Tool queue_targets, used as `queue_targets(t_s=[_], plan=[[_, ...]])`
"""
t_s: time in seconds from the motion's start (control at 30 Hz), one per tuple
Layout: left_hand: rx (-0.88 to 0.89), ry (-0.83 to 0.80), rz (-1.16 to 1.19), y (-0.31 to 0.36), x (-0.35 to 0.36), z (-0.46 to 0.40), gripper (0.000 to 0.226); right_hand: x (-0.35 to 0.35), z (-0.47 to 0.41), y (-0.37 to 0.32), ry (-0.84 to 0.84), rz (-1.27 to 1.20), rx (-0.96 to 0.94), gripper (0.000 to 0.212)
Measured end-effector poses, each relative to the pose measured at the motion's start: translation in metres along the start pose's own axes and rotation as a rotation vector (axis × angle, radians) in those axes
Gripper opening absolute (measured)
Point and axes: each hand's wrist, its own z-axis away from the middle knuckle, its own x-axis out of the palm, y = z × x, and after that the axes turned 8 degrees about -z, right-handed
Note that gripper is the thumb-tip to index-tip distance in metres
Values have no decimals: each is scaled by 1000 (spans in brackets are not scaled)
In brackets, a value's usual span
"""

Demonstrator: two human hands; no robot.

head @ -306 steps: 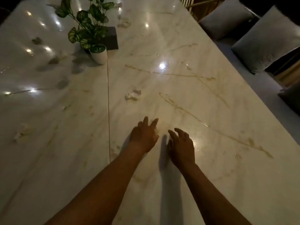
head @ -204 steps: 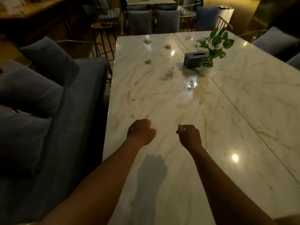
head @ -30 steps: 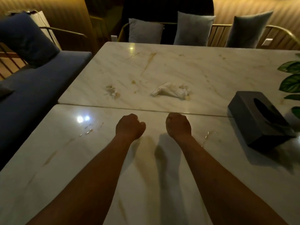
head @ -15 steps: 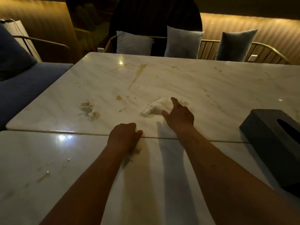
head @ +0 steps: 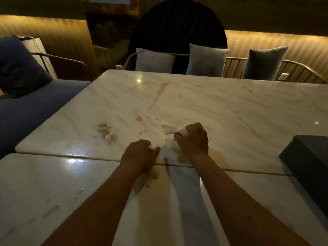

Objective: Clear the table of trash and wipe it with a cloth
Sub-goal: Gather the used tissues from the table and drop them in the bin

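stained marble table (head: 221, 110), right hand (head: 192, 139) grip clutching tissue (head: 170, 129), left hand (head: 140, 155) grip clenching scraps

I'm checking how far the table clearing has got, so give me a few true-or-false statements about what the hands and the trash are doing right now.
1. The right hand grips a white crumpled tissue. True.
2. The left hand lies flat and open on the table. False: its fingers are curled, with a bit of white tissue showing at them.
3. A small crumpled wad lies on the table to the left of both hands, untouched. True.
4. The dark tissue box stands between the two hands. False: it sits at the right edge of the view, apart from both hands.
5. The table has brownish stains on it. True.
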Motion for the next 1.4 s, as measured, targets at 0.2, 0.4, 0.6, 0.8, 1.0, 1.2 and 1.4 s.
queue_targets(t_s=[0.2, 0.4, 0.6, 0.8, 1.0, 1.2, 1.4], plan=[[-188, 275, -25, -70, -40, -24, 43, 33, 15, -16, -193, 91, -85, 5], [-363, 20, -133, -119, -43, -50, 103, 77, 30, -17, -252, 342, -206, 35], [-247, 78, -160, -138, -32, -59, 40, 87, 34, -10, -164, 463, -303, 37], [-167, 106, -49, -140, -39, -2, 30, 79, 23, -23, -333, 496, -168, 39], [-267, 201, 175, -136, -68, 89, 17, 39, 68, -71, -455, 328, -28, 16], [-301, 100, 364, -152, -118, 210, 26, 4, 193, -142, -517, -96, 12, 31], [-388, 140, 279, -170, -174, 347, 18, -38, 331, -217, -634, -132, 8, 31]])
